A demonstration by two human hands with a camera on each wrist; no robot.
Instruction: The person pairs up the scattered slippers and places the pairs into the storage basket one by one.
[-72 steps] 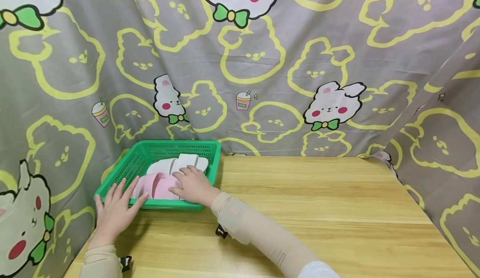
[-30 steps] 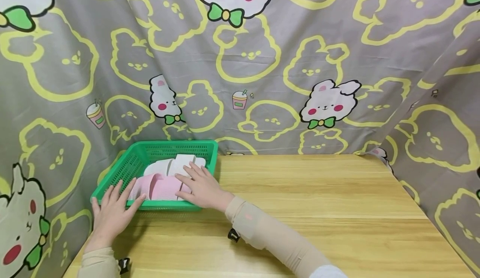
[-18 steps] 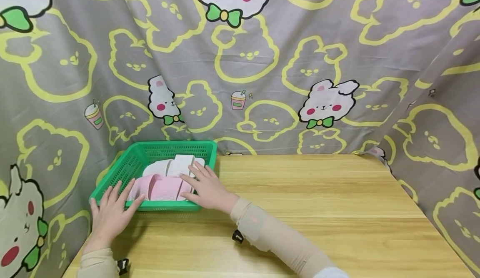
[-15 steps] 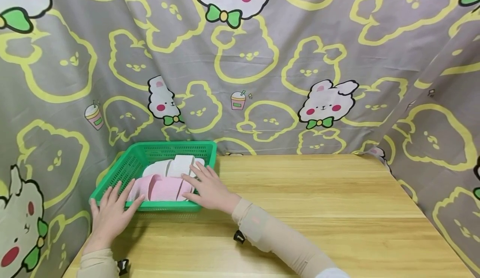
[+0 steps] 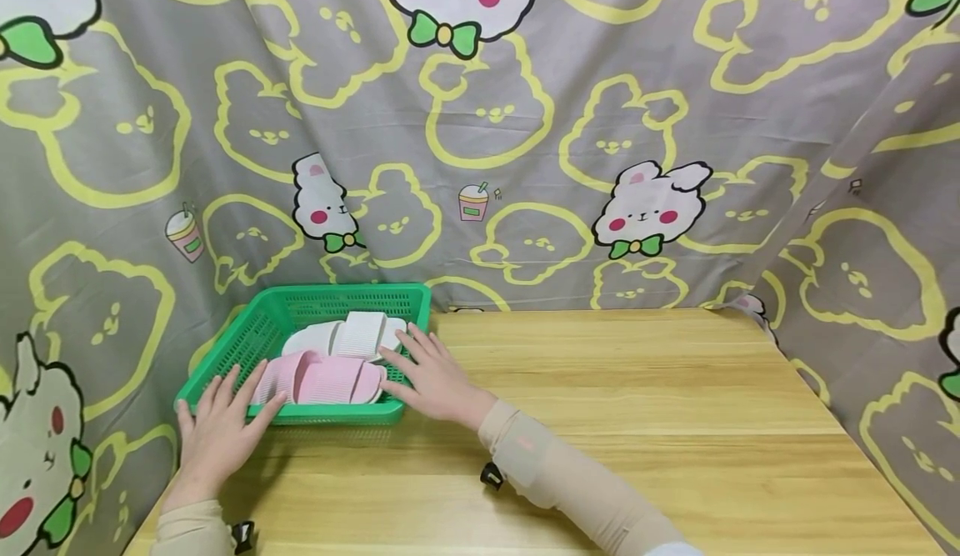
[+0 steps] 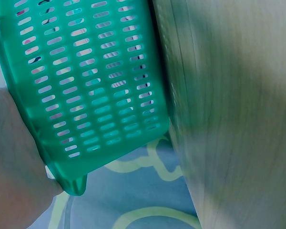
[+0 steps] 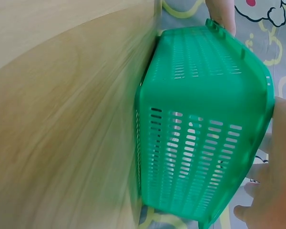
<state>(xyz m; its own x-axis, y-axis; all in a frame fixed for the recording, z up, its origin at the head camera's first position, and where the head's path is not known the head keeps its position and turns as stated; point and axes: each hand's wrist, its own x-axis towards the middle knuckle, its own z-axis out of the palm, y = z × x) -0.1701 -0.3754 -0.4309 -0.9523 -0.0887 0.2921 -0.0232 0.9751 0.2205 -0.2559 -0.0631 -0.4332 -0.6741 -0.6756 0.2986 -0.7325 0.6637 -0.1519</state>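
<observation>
A green plastic basket with slotted walls sits at the left of the table. Inside lie pink slide slippers in front and white slide slippers behind them. My left hand rests over the basket's front left corner, its fingers extended across the rim. At the right end, my right hand spreads its fingers over the side rim, with the fingertips by the slippers' ends. Whether those fingertips touch the slippers I cannot tell. In the right wrist view, the basket's slotted wall stands beside my fingers.
The wooden table extends to the right of the basket. A grey patterned curtain hangs behind it and along both sides. Small black clips show beside the wrists.
My right hand has drawn back to the right from over the slippers to the basket's right rim, uncovering their right ends. My left hand has stayed on the front left corner.
</observation>
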